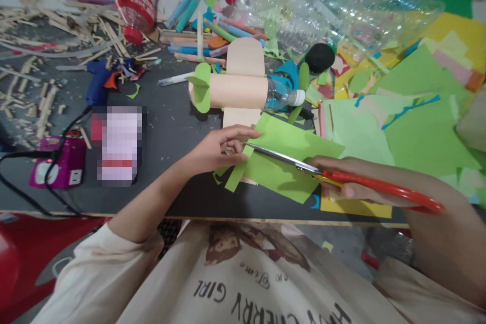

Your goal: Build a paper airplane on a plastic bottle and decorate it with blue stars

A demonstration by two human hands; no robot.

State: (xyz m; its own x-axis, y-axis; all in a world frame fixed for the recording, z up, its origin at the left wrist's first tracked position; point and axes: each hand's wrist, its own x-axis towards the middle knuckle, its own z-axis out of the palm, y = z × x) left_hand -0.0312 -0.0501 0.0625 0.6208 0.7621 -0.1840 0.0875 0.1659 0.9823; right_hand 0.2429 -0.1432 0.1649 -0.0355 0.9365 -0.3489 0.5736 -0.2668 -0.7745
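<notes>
My left hand (222,149) pinches the left edge of a light green paper sheet (288,159) lying on the dark table (170,126). My right hand (341,182) grips red-handled scissors (341,177), and their blades lie across the sheet and point toward my left fingers. A narrow green strip (237,172) hangs partly cut at the sheet's left end. Just beyond the sheet lies a paper-covered bottle aeroplane (235,91) with beige wings and green tail fins.
A blue glue gun (96,81) and a pink power strip (61,167) sit at the left among wood sticks (45,35). Green and yellow paper sheets (417,111) cover the right. Clear plastic bottles (341,5) and paper rolls (212,30) crowd the back. The table edge (266,220) is near me.
</notes>
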